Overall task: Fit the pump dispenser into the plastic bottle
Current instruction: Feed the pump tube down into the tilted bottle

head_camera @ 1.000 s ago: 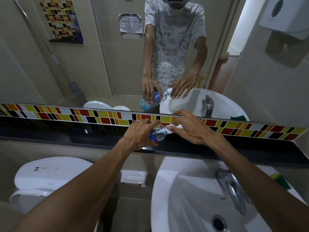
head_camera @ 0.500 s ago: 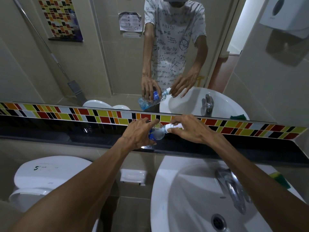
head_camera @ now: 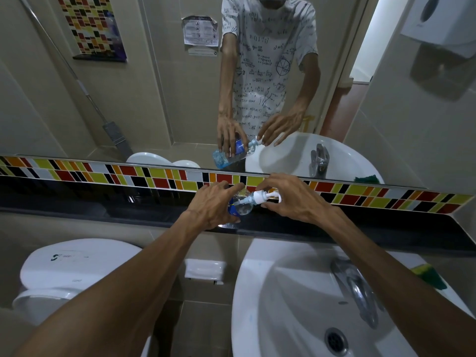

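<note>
Left hand [head_camera: 213, 204]: It is wrapped around the plastic bottle [head_camera: 239, 206] and holds it tipped over, with the neck pointing right.
Right hand [head_camera: 293, 199]: The fingers pinch the white pump dispenser [head_camera: 262, 197] at the bottle's neck.
Where the bottle is: It is held up in the air, just above the dark shelf [head_camera: 373, 225] under the mirror, to the far side of the sink [head_camera: 283, 292].
What just changed: A second ago the right hand covered most of the pump. Now the white collar and the nozzle show, and the collar sits right against the neck.
What that means: The pump tube looks like it is inside the bottle now. The job seems almost done.
What is left: I think the collar needs a few more twists to make it tight. I cannot tell if it is screwed all the way.
What could go wrong: The bottle has clear liquid in it and is lying on its side, so some could spill if the collar is loose.
Nearby: A tap [head_camera: 358, 287] is near on the right, and a toilet [head_camera: 69, 269] is near on the left.
</note>
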